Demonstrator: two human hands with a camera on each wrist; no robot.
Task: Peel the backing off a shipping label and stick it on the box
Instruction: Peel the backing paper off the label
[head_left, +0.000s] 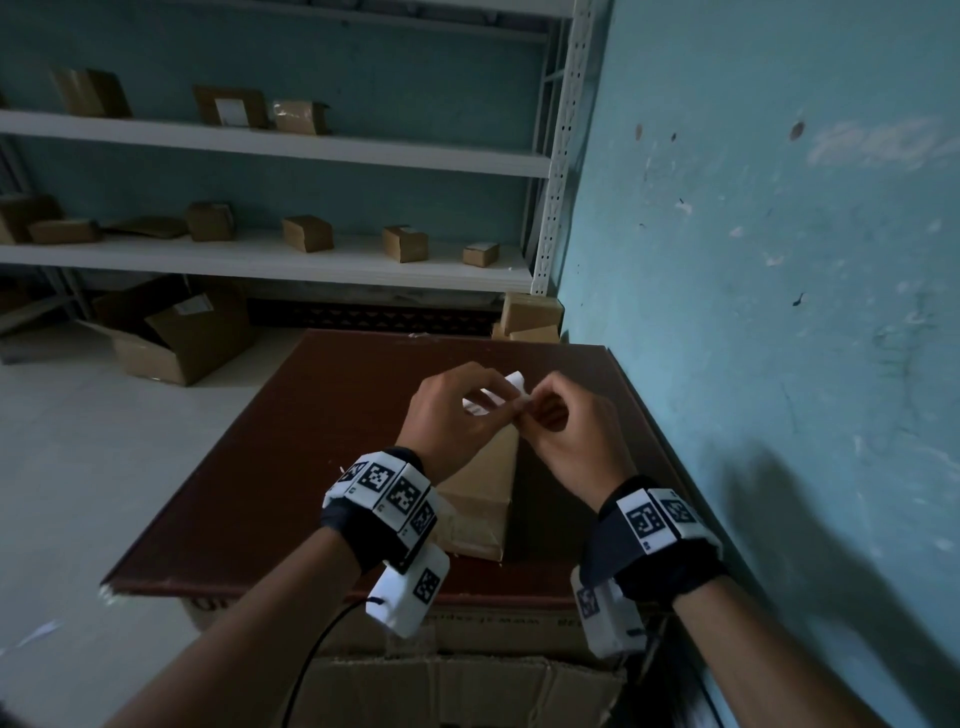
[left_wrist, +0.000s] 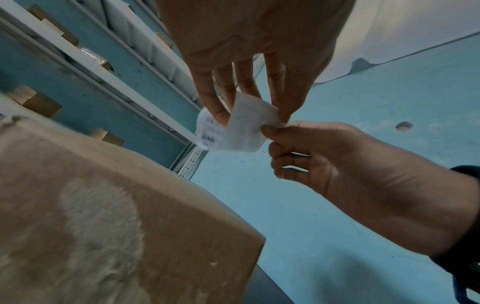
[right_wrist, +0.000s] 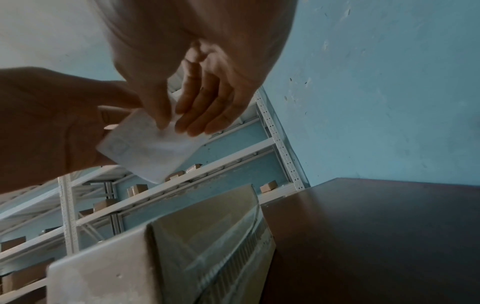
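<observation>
- You are holding a small white shipping label (head_left: 491, 397) in the air with both hands, above the cardboard box (head_left: 480, 506) that is sitting on the dark brown table (head_left: 270, 467); label and box are apart.
- Your left hand (head_left: 452, 410) is pinching the label's left part between thumb and fingertips, the fingers pointing down and lying close together in the left wrist view.
- Your right hand (head_left: 566, 436) is pinching the label's right corner between thumb and forefinger, while its other fingers are curling loosely toward the palm.
- The label is bending between your hands; dark print is showing on its left part (left_wrist: 207, 131), too blurred to read.
- The box is sitting closed, clear tape running along its top (right_wrist: 228, 242); its contents are hidden.
- A large open carton (head_left: 171, 332) is lying on the floor left of the table, with a pale sticker you cannot read.
- Small closed cardboard boxes (head_left: 306, 234) are standing on the white shelving (head_left: 270, 148) at the back; one on the upper shelf (head_left: 231, 106) is showing a white label, illegible.
- Another carton (head_left: 467, 691) is sitting at the table's near edge, with faint print too dim to read.
</observation>
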